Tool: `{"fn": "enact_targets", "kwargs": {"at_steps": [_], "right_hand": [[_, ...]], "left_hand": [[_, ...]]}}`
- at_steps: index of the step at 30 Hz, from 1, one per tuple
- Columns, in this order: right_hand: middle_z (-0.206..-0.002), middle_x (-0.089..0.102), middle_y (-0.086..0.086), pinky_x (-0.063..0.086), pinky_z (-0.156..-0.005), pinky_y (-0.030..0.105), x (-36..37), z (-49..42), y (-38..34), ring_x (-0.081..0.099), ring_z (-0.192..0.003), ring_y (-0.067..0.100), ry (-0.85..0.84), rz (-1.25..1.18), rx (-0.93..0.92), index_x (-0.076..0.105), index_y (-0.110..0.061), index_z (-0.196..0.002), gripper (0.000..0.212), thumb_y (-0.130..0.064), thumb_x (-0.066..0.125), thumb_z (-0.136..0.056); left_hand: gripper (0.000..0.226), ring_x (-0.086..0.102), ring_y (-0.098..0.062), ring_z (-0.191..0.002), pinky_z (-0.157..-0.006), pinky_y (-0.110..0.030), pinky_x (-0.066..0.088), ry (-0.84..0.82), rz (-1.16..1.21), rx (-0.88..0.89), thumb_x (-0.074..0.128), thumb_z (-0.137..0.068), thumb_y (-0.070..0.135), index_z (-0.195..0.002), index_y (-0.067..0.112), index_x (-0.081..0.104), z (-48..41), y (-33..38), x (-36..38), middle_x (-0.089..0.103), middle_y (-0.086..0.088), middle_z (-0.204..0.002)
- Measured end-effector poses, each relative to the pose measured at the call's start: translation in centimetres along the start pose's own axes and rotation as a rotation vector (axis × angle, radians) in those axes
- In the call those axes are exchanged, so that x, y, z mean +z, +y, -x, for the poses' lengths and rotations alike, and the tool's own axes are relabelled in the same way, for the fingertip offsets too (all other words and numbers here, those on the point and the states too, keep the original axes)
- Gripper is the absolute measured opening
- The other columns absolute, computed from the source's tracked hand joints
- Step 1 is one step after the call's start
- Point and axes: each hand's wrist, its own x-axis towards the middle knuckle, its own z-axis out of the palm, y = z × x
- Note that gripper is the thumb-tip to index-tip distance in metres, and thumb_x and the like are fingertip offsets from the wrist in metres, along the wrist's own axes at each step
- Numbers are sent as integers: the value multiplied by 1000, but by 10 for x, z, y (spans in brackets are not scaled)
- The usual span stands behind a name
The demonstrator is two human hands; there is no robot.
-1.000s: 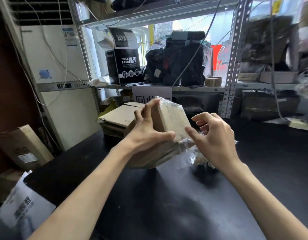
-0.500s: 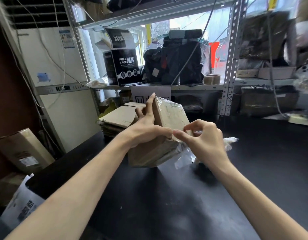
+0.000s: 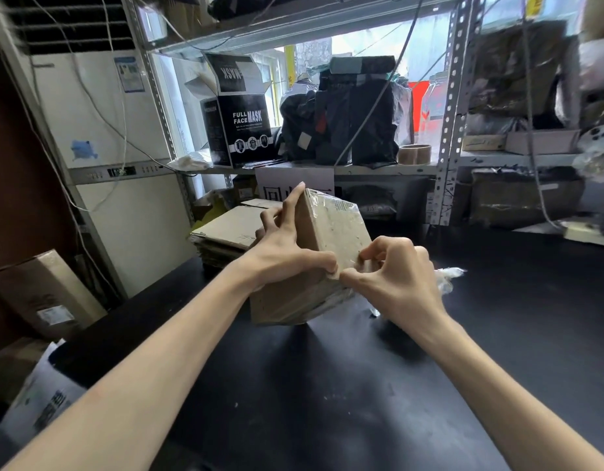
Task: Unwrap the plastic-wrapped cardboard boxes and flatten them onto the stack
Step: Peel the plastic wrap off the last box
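**Cardboard under clear film: a stiff core in a slippery skin**

A wrapped bundle (image 3: pixel 331 229) of flattened brown boxes is held over the black worktop (image 3: pixel 327 385) at the middle of the view, tilted with one corner toward the viewer. Whether its lower edge touches the worktop cannot be told. It is gripped by the left hand (image 3: pixel 287 256): the thumb is pressed on the near corner, the forefinger is laid up along the upper edge, and the other fingers are curled round the far side. The plastic film (image 3: pixel 344 212) is pinched at that same near corner by the right hand (image 3: pixel 399 277), whose thumb and bent fingers are closed on it. A loose, crumpled tail of film is seen at three o'clock from that hand.

The bundle is judged light, since it is borne by one spread hand, and stiff, since the layered edges along its lower side are kept flat. The film is glossy and wrinkled, so it is expected to be slippery and to stretch before it tears. Hold is best taken on the cardboard's edges and corners, where a thumb can be braced, while the film is taken where it is slack or torn open. If the film alone is grasped, the bundle may be let slip.

The stack (image 3: pixel 225 232) of flattened boxes is found on the worktop at ten o'clock from the bundle, just beyond the left hand.
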Motion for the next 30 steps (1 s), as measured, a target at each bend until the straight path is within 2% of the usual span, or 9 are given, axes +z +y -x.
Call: {"fn": "enact_targets", "kwargs": {"at_steps": [5, 7, 9, 11, 15, 22, 24, 27, 30], "right_hand": [[-48, 50, -12, 33, -46, 15, 5, -2, 6, 47, -47, 2, 76, -110, 4, 70, -17, -67, 11, -25, 78, -65], [-55, 59, -11, 40, -50, 15, 7, -2, 8, 57, -57, 2, 95, -158, 6, 72, -17, -70, 7, -20, 77, -67], [-73, 73, -1, 53, -68, 27, 6, -3, 8, 69, -76, 14, 70, -235, 4, 74, -17, -73, 12, -22, 83, -67], [-78, 74, 6, 55, -75, 37, 2, -5, 7, 70, -82, 19, 31, -269, -26, 75, -17, -73, 22, -32, 89, -64], [-79, 73, 7, 56, -78, 44, 5, -7, 12, 71, -89, 21, -5, -204, -89, 74, -17, -74, 12, -25, 83, -75], [-99, 66, 2, 51, -85, 44, 17, -7, 18, 62, -91, 20, 69, -186, -157, 57, -12, -76, 12, -7, 62, -86], [-101, 62, 0, 53, -85, 38, 22, -4, 18, 61, -93, 17, 97, -226, -165, 52, -18, -76, 17, -7, 60, -88], [-102, 61, 1, 51, -80, 16, 24, -4, 17, 64, -94, 14, 123, -367, -140, 53, -22, -76, 23, -4, 62, -87], [-102, 63, 0, 51, -80, 18, 27, -3, 19, 64, -93, 9, 158, -386, -129, 56, -22, -83, 17, -6, 62, -87]], "left_hand": [[136, 21, -33, -138, -113, -49, 33, -21, -41, -4, 80, -50, 72, -141, 69, -20, 4, -1, -3, 8, 4, -147], [143, 20, -34, -139, -116, -52, 32, -37, -90, -10, 83, -47, 76, -139, 68, -26, 6, -3, -6, 6, 6, -148], [152, 20, -31, -136, -115, -52, 35, -32, -162, 0, 88, -43, 69, -137, 67, -32, 9, -7, -10, 6, 5, -147], [158, 20, -24, -126, -111, -50, 38, 6, -206, 33, 97, -47, 54, -136, 66, -34, 12, -13, -11, 10, 3, -140], [153, 16, -20, -115, -103, -45, 41, 74, -198, 80, 96, -56, 37, -141, 62, -29, 16, -21, -7, 11, 5, -127], [151, 24, -26, -115, -98, -35, 32, 162, -187, 104, 93, -57, 34, -148, 53, -26, 12, -29, 0, 12, 0, -124], [153, 28, -31, -123, -103, -38, 35, 173, -160, 80, 95, -56, 35, -144, 55, -29, 12, -36, -2, 12, 1, -126], [158, 29, -36, -133, -112, -41, 33, 172, -114, 45, 98, -52, 44, -139, 59, -33, 11, -43, -5, 13, 1, -128], [157, 27, -34, -133, -111, -38, 30, 167, -101, 49, 97, -54, 44, -144, 54, -31, 10, -39, -4, 12, 1, -128]]}}
